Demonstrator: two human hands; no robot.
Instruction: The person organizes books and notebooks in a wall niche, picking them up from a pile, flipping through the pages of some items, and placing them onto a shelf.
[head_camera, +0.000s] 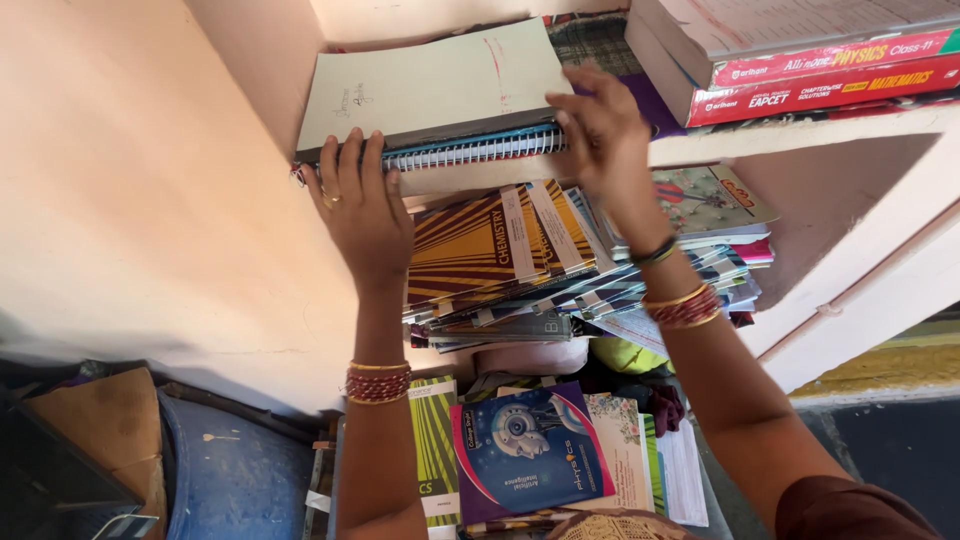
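Note:
My left hand (362, 205) grips the near left edge of a stack of spiral notebooks (430, 95) lying flat on the upper shelf (800, 135); its fingers curl over the wire binding. My right hand (605, 135) presses on the right end of the same stack, fingers spread on its top and side. The top notebook has a plain pale grey cover. Both wrists wear red and gold bangles.
Thick red-spined textbooks (820, 75) lie on the upper shelf to the right. On the shelf below sits a slanting pile of yellow-and-brown striped books (490, 245). A dark blue book with a robot head (525, 450) tops a pile near me. A pink wall (120, 180) stands left.

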